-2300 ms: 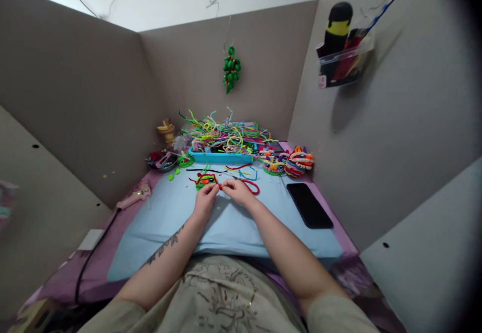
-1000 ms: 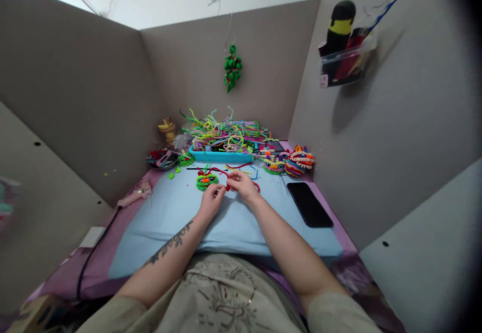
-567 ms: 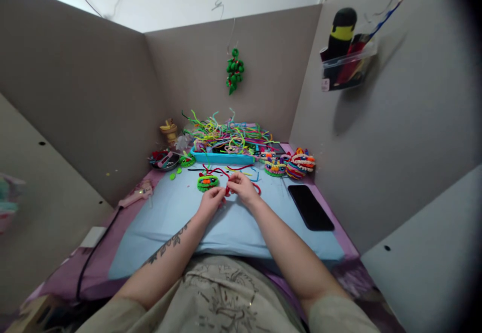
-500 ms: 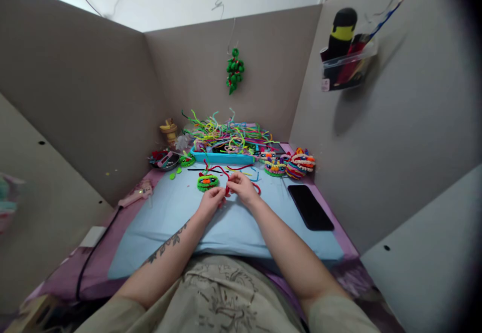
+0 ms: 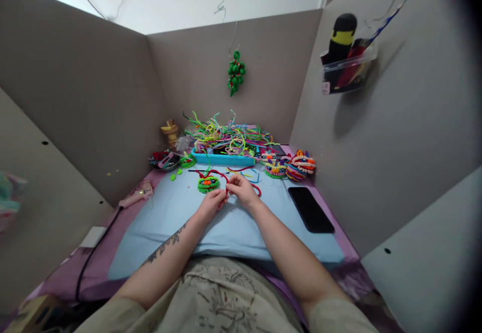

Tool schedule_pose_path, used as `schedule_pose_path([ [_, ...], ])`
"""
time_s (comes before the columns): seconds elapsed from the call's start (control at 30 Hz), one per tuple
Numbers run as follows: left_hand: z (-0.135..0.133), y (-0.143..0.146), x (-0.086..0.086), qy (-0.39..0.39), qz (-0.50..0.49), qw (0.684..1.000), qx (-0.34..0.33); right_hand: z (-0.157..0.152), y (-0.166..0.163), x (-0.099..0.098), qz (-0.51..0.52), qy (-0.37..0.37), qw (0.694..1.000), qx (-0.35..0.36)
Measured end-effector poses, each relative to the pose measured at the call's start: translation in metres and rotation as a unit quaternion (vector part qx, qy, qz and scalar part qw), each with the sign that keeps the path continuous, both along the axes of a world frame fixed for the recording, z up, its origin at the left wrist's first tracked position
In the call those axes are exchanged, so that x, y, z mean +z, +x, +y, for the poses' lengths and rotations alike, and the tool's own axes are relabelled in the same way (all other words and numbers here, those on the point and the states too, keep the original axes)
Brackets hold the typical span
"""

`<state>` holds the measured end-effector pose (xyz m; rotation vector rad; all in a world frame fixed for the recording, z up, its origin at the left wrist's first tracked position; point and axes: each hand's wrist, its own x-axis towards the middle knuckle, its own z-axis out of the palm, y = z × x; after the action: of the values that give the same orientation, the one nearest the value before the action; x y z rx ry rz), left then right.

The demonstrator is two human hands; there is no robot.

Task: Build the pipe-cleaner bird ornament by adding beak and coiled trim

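Observation:
A red pipe cleaner runs between my hands, which nearly touch above the light blue work mat. My left hand pinches it low down, fingers closed. My right hand pinches the same red strand just above and to the right. One red end reaches left over a round green piece with an orange middle, which lies beside my left hand. Another curved red length shows past my right hand. The exact bend between the fingertips is hidden.
A blue tray heaped with many-coloured pipe cleaners stands at the back. Finished colourful pieces sit back right, above a black phone. On the left lie a pink glue gun and a dark bowl. Grey partitions enclose the table.
The red strand's free end has dropped from sticking up to lying lower over the green piece. Both hands keep their pinch in almost the same place. The view has tilted slightly.

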<state>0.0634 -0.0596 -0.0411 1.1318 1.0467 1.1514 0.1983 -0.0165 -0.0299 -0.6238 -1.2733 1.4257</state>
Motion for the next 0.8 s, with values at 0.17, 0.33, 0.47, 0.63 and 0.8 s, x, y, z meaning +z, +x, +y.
schedule_pose_path([
  [0.17, 0.002, -0.003, -0.004, -0.004, -0.008, 1.000, 0.008, 0.002, 0.000, -0.001, -0.001, -0.033, 0.999, 0.004],
  [0.33, 0.000, -0.001, 0.001, 0.002, -0.021, 1.000, 0.007, 0.002, 0.002, -0.002, -0.027, -0.050, 0.997, 0.050],
  [0.47, -0.003, 0.002, 0.007, 0.000, -0.023, 1.000, 0.003, -0.002, 0.005, 0.001, -0.029, -0.070, 0.993, 0.089],
  [0.63, -0.006, 0.003, 0.011, -0.004, -0.019, 1.000, -0.010, -0.003, 0.007, 0.004, -0.007, -0.085, 0.991, 0.100],
  [0.8, -0.005, 0.003, 0.006, 0.023, 0.006, 1.000, 0.004, 0.000, 0.004, 0.001, -0.006, -0.072, 0.995, 0.067],
])
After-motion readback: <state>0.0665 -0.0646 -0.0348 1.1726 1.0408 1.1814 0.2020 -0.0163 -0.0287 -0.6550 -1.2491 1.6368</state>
